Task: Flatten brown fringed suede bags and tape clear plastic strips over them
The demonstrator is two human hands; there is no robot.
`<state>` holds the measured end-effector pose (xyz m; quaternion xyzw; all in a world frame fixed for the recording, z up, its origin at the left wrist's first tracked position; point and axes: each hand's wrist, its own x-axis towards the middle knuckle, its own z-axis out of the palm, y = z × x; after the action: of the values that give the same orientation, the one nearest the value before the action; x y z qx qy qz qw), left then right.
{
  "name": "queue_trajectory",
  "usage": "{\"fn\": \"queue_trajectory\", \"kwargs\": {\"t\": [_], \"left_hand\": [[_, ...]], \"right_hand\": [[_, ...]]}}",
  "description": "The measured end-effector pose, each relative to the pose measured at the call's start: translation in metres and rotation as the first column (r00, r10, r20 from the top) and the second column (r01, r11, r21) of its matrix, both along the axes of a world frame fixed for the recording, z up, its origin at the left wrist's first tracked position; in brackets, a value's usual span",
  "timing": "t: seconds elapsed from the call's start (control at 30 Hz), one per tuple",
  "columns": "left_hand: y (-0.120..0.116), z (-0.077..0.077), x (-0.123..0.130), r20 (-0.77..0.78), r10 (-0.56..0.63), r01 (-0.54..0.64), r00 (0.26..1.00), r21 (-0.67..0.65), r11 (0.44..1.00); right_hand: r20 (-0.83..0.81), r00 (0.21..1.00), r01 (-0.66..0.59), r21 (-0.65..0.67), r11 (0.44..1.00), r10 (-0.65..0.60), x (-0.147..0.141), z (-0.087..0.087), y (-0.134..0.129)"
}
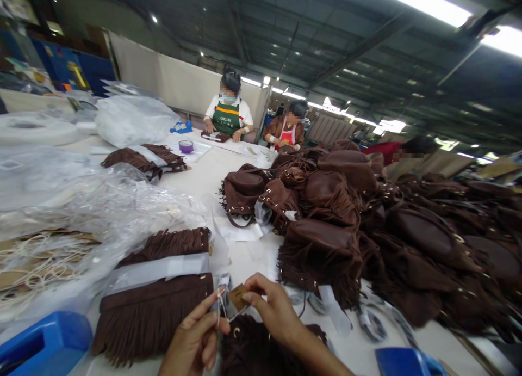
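Observation:
My right hand (pixel 274 306) pinches a small brown hang tag (pixel 237 297) between thumb and fingers. A white string runs from the tag to my left hand (pixel 196 332), whose fingers are closed on a loop of it (pixel 221 304). Below both hands lies a dark brown fringed bag (pixel 248 346) with metal eyelets, partly covered by my right forearm. Left of my hands, another fringed brown piece (pixel 155 305) rests flat with a whitish wrapping strip (pixel 157 271) across it.
Brown fringed bags (pixel 326 191) are heaped along the right. Clear plastic bags (pixel 134 202) and tags with white strings (pixel 44 262) cover the left. Blue tape dispensers (pixel 49 340) stand near the front corners. Two co-workers (pixel 228 112) work across the table; another person leans behind the heap.

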<state>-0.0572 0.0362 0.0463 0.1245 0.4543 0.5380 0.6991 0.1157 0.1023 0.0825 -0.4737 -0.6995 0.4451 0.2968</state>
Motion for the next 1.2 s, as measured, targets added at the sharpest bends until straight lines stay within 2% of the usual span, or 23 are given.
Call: {"fn": "queue_trajectory", "kwargs": {"t": [0.17,0.33,0.43,0.5,0.6,0.67,0.73,0.8,0.87,0.93,1.07,1.2], "left_hand": [[-0.001,-0.001,0.008,-0.05,0.038,-0.036,0.998,0.034,0.999],[0.004,-0.01,0.007,-0.251,0.004,0.019,0.968,0.09,0.996],[0.005,-0.012,0.007,-0.395,0.003,0.036,0.919,0.092,0.995],[0.004,-0.011,0.008,-0.529,0.018,0.033,0.849,0.086,0.996],[0.0,-0.005,0.011,-0.703,0.021,0.048,0.711,0.078,0.996],[-0.004,0.002,0.011,-0.733,0.028,0.044,0.679,0.08,0.996],[-0.007,0.007,0.01,-0.706,0.045,0.012,0.707,0.076,0.997],[-0.011,0.01,0.008,-0.647,0.082,-0.048,0.758,0.07,0.996],[-0.015,0.009,0.005,-0.571,0.136,-0.128,0.809,0.055,0.99],[-0.019,0.006,0.003,-0.502,0.191,-0.2,0.844,0.036,0.979],[-0.026,0.002,0.0,-0.467,0.229,-0.25,0.854,0.018,0.968],[-0.035,-0.003,-0.007,-0.513,0.188,-0.211,0.838,0.015,0.977]], "right_hand": [[0.244,0.957,-0.206,0.187,0.961,0.158,-0.009,0.006,0.002],[0.243,0.939,-0.29,0.181,0.94,0.243,-0.021,0.008,0.008],[0.135,0.947,-0.304,0.083,0.949,0.292,-0.029,0.011,0.009],[0.028,0.957,-0.288,-0.048,0.956,0.29,-0.035,0.012,0.007],[-0.056,0.983,-0.182,-0.272,0.945,0.174,-0.043,0.011,0.003],[-0.051,0.995,-0.095,-0.355,0.93,0.083,-0.046,0.01,0.002],[-0.039,0.999,-0.039,-0.324,0.945,0.028,-0.044,0.009,0.004],[-0.012,1.0,0.021,-0.217,0.976,-0.024,-0.037,0.008,0.005],[0.045,0.995,0.091,-0.106,0.99,-0.087,-0.028,0.005,0.006],[0.109,0.985,0.14,-0.049,0.989,-0.134,-0.02,0.002,0.005],[0.324,0.934,0.171,-0.026,0.985,-0.154,-0.01,-0.001,-0.001],[0.54,0.835,0.131,-0.007,0.991,-0.107,-0.004,0.001,-0.004]]}}
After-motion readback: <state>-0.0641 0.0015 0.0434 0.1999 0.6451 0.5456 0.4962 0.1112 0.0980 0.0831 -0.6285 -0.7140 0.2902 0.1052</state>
